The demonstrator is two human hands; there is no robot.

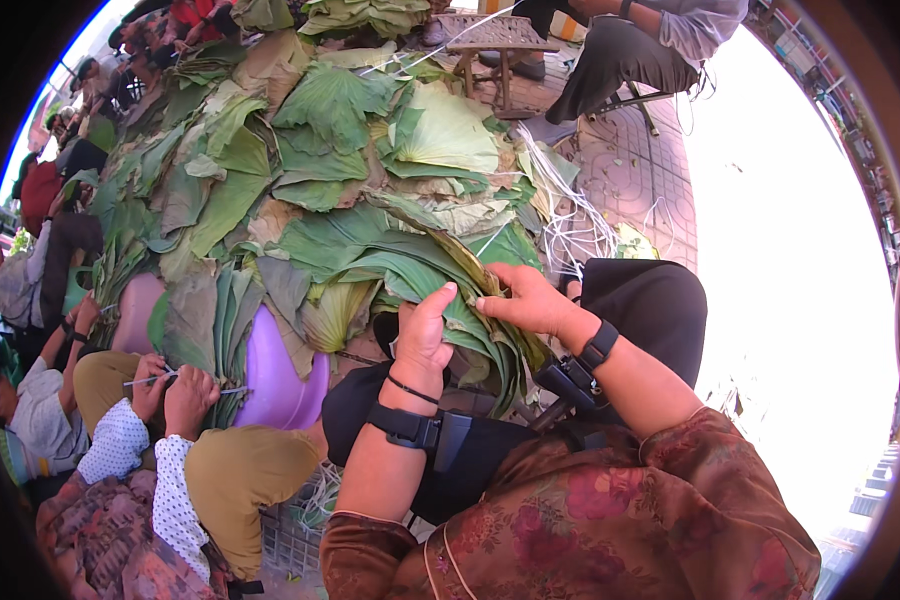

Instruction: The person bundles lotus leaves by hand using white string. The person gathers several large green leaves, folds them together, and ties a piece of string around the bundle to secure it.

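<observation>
A thick folded bundle of large green lotus leaves (409,274) hangs over my lap. My left hand (424,330) grips its near side, thumb up along the outer leaf. On the other side my right hand (529,300) pinches a yellow-brown, curled leaf edge (465,259) against the bundle. Lower ends of the leaves droop between my knees. The fingers of both hands are partly hidden by the leaves. Beyond the bundle spreads a big heap of loose lotus leaves (225,187), some green, others dried to brown.
White plastic strips (570,210) lie right of the heap on paving tiles (637,172). A purple plastic basin (277,382) stands left of my knee. Beside me, a person's hands (176,394) hold a strip around leaves. A low stool (499,37) and a seated person (607,67) are opposite.
</observation>
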